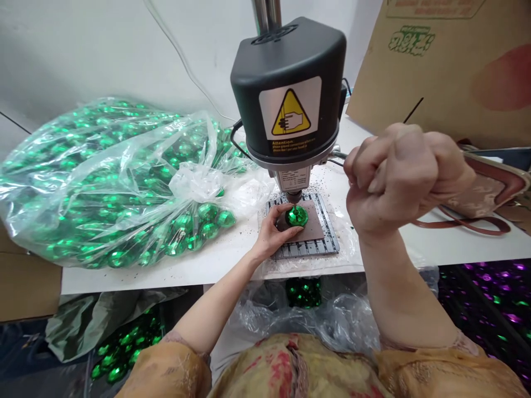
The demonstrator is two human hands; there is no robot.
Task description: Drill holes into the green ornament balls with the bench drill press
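Observation:
My left hand point(274, 229) is closed around a shiny green faceted ball point(297, 216), thumb on the near side and fingers behind. A dark round piece point(283, 222) shows between hand and ball. The ball sits right under the chuck point(294, 196) of a black bench drill press point(288, 94); whether a bit touches it I cannot tell. Beneath lies a brown board point(315, 229) on the slotted metal base point(332, 243). Raised at the right of the machine, my right hand point(398, 171) is curled into a fist; whatever it grips is hidden by the fingers.
A big clear plastic bag point(103, 177) of green balls fills the table's left. Dark shavings litter the white table point(232, 271). A cardboard box point(448, 72) and a strapped bag point(489, 188) stand at right. Below the edge are more green balls point(124, 342) and purple ones point(493, 298).

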